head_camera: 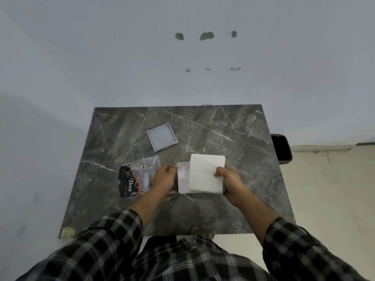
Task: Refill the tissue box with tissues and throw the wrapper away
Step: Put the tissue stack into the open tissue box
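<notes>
While the right hand (228,180) grasps the tissue stack (206,174) over the box (183,177), left fingers (169,169) steady its rim; next, square and press them in.

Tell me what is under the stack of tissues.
Under the tissue stack, held by the right hand, sits the open white tissue box. Only its left part shows, steadied by the left hand; the rest is covered.

Glossy marble table (213,126), matt paper tissues (205,173)
</notes>
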